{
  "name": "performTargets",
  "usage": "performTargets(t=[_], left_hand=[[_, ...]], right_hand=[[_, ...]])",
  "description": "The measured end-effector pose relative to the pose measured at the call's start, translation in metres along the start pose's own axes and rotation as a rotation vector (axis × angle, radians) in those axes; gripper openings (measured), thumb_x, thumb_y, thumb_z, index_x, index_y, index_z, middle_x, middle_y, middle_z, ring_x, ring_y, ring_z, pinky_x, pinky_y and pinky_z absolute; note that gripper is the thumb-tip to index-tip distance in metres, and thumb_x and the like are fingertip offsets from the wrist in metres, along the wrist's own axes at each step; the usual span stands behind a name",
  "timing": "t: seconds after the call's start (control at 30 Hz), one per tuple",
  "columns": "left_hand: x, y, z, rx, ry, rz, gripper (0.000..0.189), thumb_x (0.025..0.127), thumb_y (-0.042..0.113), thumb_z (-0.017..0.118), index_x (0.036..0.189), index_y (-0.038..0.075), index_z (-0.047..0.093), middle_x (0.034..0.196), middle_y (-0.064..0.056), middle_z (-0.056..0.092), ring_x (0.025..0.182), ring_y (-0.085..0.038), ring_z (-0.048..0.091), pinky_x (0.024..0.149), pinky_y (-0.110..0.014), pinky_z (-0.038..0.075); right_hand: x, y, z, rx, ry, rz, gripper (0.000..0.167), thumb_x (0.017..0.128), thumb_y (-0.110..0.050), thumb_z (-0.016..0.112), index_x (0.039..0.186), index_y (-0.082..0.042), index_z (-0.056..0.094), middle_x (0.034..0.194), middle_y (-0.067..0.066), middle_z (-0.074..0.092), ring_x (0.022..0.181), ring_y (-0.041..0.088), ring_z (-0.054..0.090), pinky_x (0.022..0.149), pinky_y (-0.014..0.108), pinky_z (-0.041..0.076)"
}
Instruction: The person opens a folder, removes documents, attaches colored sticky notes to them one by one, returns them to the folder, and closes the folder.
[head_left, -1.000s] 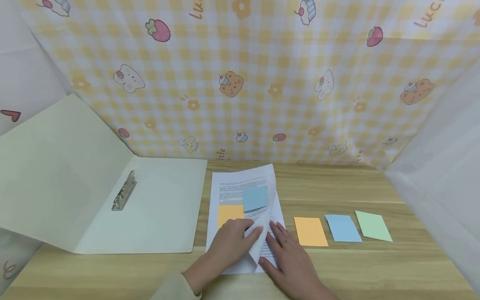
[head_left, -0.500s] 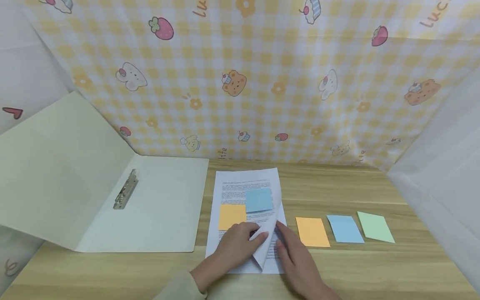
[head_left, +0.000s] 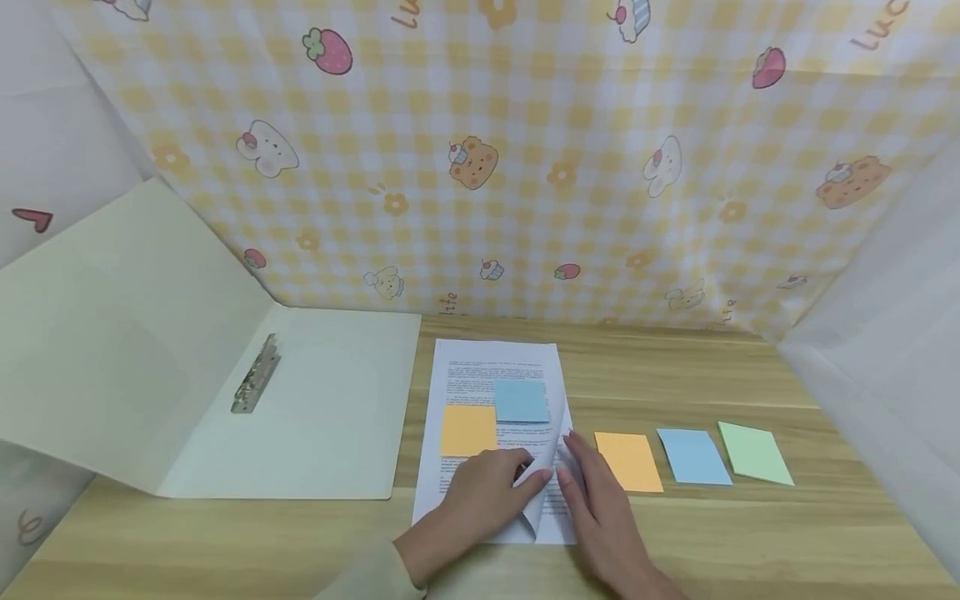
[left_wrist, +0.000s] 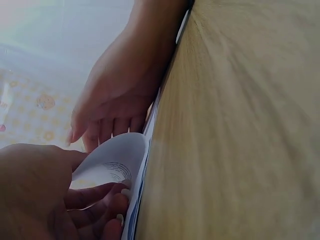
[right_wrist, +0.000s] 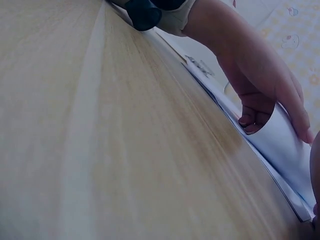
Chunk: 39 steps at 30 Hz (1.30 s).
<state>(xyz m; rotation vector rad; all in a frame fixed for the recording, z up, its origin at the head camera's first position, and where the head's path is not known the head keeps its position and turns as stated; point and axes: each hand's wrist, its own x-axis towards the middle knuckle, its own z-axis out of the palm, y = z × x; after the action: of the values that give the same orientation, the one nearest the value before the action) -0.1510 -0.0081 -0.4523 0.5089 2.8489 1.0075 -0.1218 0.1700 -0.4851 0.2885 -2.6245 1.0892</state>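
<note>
A stack of printed paper sheets [head_left: 468, 379] lies on the table, bearing an orange sticky note [head_left: 468, 431] and a blue sticky note [head_left: 521, 402]. My left hand [head_left: 491, 492] holds the top sheet's lower right part, which is bent up into a curl [left_wrist: 117, 155]. Its thumb lies on the outside of the curl, and its other fingers are tucked beneath in the right wrist view. My right hand [head_left: 603, 508] stands on its side at the stack's right edge, fingers fairly straight and fingertips right at the curled sheet.
To the left lies an open white folder [head_left: 330, 400] with a metal clip [head_left: 257, 375], its cover raised. Orange [head_left: 628, 462], blue [head_left: 693, 457] and green [head_left: 755, 454] sticky notes lie in a row at the right. A checkered cloth [head_left: 555, 225] hangs behind the table.
My right hand has turned from palm-down on the paper onto its side. The top sheet's upper right corner has dropped flatter, and my left hand has shifted slightly right with the curl.
</note>
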Motion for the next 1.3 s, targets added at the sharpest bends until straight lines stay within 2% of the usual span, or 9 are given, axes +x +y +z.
performTargets(t=[0.27, 0.47, 0.63, 0.8, 0.93, 1.03, 1.13, 1.2, 1.3], left_hand=[[-0.01, 0.013, -0.005, 0.059, -0.05, 0.001, 0.051, 0.099, 0.057, 0.052, 0.111, 0.012, 0.076, 0.07, 0.011, 0.054, 0.06, -0.004, 0.047, 0.054, -0.022, 0.038], [-0.02, 0.016, -0.009, 0.124, -0.081, 0.047, 0.061, 0.102, 0.062, 0.041, 0.116, 0.013, 0.074, 0.089, 0.006, 0.065, 0.074, -0.007, 0.056, 0.064, -0.027, 0.048], [-0.03, 0.015, -0.018, 0.082, -0.099, 0.057, 0.054, 0.101, 0.06, 0.045, 0.119, 0.017, 0.072, 0.102, 0.007, 0.068, 0.089, -0.007, 0.062, 0.08, -0.032, 0.055], [-0.036, 0.004, -0.03, 0.072, 0.002, 0.049, 0.035, 0.1, 0.047, 0.057, 0.117, 0.019, 0.072, 0.107, 0.007, 0.069, 0.1, -0.011, 0.065, 0.087, -0.036, 0.057], [-0.035, -0.011, -0.04, 0.063, 0.15, -0.031, 0.027, 0.098, 0.036, 0.064, 0.116, 0.018, 0.073, 0.118, 0.002, 0.069, 0.116, -0.02, 0.063, 0.096, -0.043, 0.056], [-0.032, -0.023, -0.049, -0.018, 0.225, -0.133, 0.031, 0.097, 0.033, 0.066, 0.122, 0.015, 0.07, 0.135, -0.007, 0.063, 0.131, -0.031, 0.055, 0.104, -0.052, 0.052], [-0.03, -0.033, -0.057, -0.139, 0.238, -0.22, 0.043, 0.098, 0.031, 0.065, 0.136, 0.011, 0.06, 0.153, -0.019, 0.047, 0.144, -0.043, 0.041, 0.111, -0.063, 0.043], [-0.028, -0.038, -0.06, -0.247, 0.227, -0.266, 0.052, 0.099, 0.028, 0.064, 0.144, 0.007, 0.051, 0.158, -0.023, 0.039, 0.147, -0.046, 0.036, 0.112, -0.066, 0.039], [-0.026, -0.043, -0.063, -0.396, 0.199, -0.301, 0.063, 0.1, 0.027, 0.062, 0.152, 0.001, 0.038, 0.159, -0.027, 0.035, 0.149, -0.049, 0.031, 0.114, -0.069, 0.034]], right_hand=[[0.001, -0.004, -0.003, 0.009, -0.028, 0.055, 0.046, 0.107, -0.031, 0.05, 0.15, -0.015, 0.048, 0.161, 0.009, 0.041, 0.149, 0.037, 0.039, 0.107, -0.003, 0.006], [0.0, -0.005, -0.004, 0.035, -0.017, -0.002, 0.042, 0.107, -0.023, 0.048, 0.147, -0.011, 0.052, 0.157, 0.01, 0.048, 0.144, 0.037, 0.045, 0.108, -0.005, 0.011], [-0.001, -0.004, -0.003, 0.045, -0.015, -0.032, 0.04, 0.105, -0.02, 0.051, 0.143, -0.009, 0.055, 0.153, 0.009, 0.052, 0.141, 0.035, 0.048, 0.108, -0.004, 0.013], [-0.001, -0.005, -0.003, 0.011, -0.04, 0.004, 0.042, 0.104, -0.024, 0.053, 0.143, -0.01, 0.056, 0.155, 0.006, 0.051, 0.144, 0.032, 0.048, 0.114, 0.01, 0.024], [-0.002, -0.006, -0.002, -0.016, -0.059, 0.025, 0.043, 0.103, -0.03, 0.054, 0.142, -0.011, 0.056, 0.155, 0.006, 0.05, 0.145, 0.034, 0.046, 0.116, 0.012, 0.023], [-0.002, -0.005, -0.002, -0.012, -0.063, 0.011, 0.043, 0.103, -0.029, 0.055, 0.141, -0.009, 0.057, 0.155, 0.008, 0.05, 0.146, 0.037, 0.043, 0.111, -0.002, 0.011], [-0.003, -0.005, -0.002, 0.001, -0.069, 0.002, 0.044, 0.101, -0.026, 0.057, 0.141, -0.007, 0.057, 0.155, 0.01, 0.05, 0.147, 0.039, 0.04, 0.109, -0.005, 0.007], [-0.004, -0.005, -0.003, -0.018, -0.088, 0.015, 0.045, 0.101, -0.029, 0.058, 0.142, -0.009, 0.057, 0.157, 0.007, 0.049, 0.149, 0.037, 0.038, 0.116, 0.004, 0.015], [-0.004, -0.008, -0.005, -0.068, -0.127, 0.049, 0.049, 0.099, -0.038, 0.059, 0.142, -0.013, 0.058, 0.159, 0.003, 0.046, 0.152, 0.034, 0.035, 0.121, 0.032, 0.032]])
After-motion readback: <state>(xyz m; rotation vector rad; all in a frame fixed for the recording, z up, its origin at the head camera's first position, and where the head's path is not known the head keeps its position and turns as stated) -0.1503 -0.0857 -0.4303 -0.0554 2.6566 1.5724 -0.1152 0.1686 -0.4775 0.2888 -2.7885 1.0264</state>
